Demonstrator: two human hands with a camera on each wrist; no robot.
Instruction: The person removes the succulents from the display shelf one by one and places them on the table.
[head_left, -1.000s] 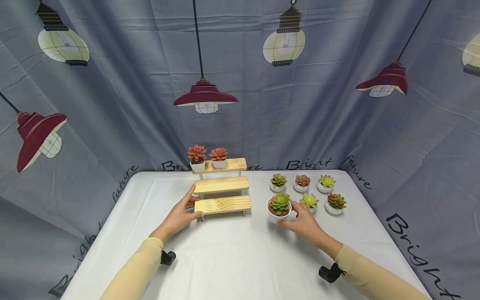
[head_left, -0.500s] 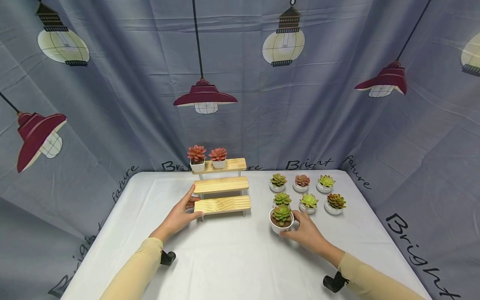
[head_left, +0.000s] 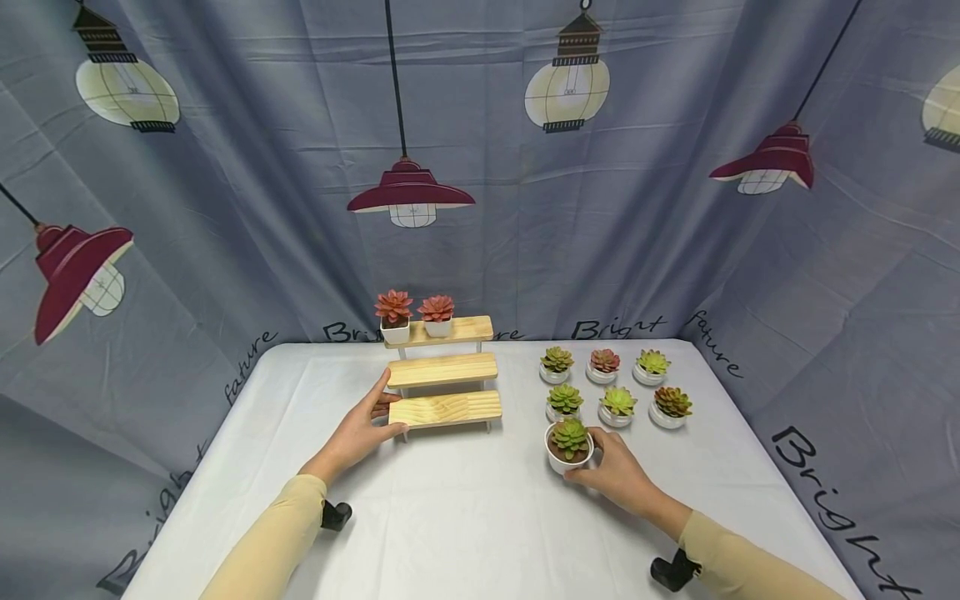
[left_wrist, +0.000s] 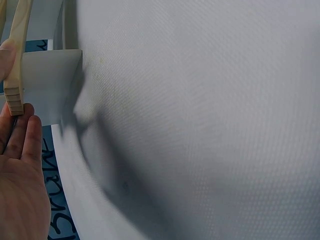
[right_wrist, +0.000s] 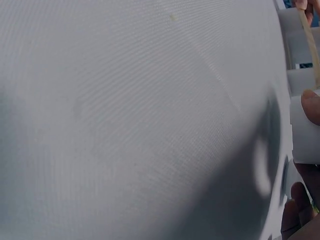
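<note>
In the head view, my right hand (head_left: pixel 618 475) pinches a white round pot holding a green succulent (head_left: pixel 570 440), thumb on the near side and fingers on the far side. The right wrist view shows the white pot wall (right_wrist: pixel 306 137) with a thumb on it, held above the table. My left hand (head_left: pixel 360 433) grips the left end of a three-tier wooden plant stand (head_left: pixel 445 408), thumb at the lowest board. In the left wrist view, fingers (left_wrist: pixel 31 140) reach past the board's end (left_wrist: pixel 15 95). Two red succulents in white pots (head_left: pixel 394 317) stand on the top tier.
Several small succulents in white pots (head_left: pixel 617 404) stand in two rows behind my right hand, on a white-covered table (head_left: pixel 465 517). A grey-blue curtain (head_left: pixel 487 267) printed with lamps hangs around the table's back and sides.
My right hand has drawn the potted succulent nearer and slightly to the right, uncovering another green succulent behind it. The left hand and the stand have stayed put.
</note>
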